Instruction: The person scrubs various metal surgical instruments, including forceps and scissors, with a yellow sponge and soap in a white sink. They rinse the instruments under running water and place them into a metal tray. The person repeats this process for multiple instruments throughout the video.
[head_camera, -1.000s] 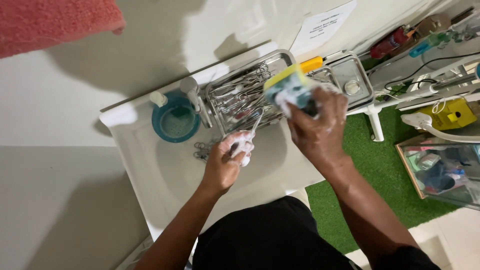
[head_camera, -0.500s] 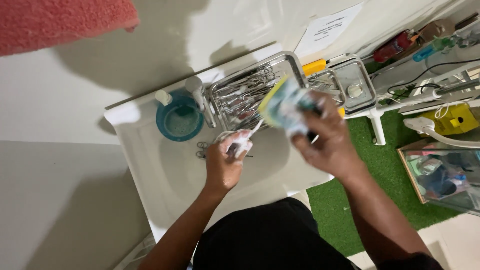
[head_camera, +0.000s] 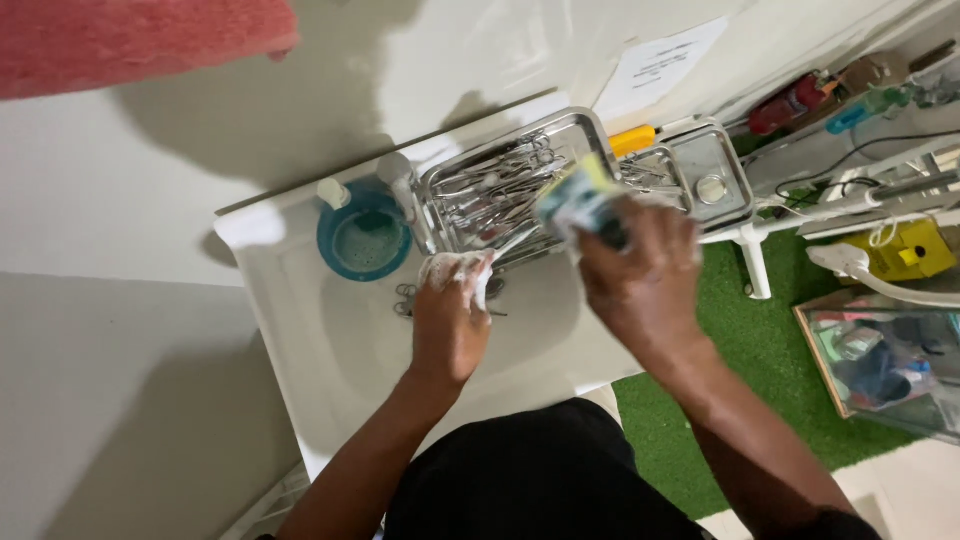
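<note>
Diagonally, instrument (head_camera: 512, 243) (foamy) toward tray (head_camera: 590, 125).

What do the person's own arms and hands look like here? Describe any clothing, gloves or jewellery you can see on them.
Both arms are bare from hand to at least the elbow: no sleeves, gloves, watch or bracelets show. The left hand has soap foam on its fingers. The right hand shows no rings as far as can be seen. A dark black garment covers the body below the arms.

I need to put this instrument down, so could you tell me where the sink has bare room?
Bare basin lies left of the left hand, below the blue bowl. The metal tray of instruments is crowded, and scissors lie by the fingers.
</note>
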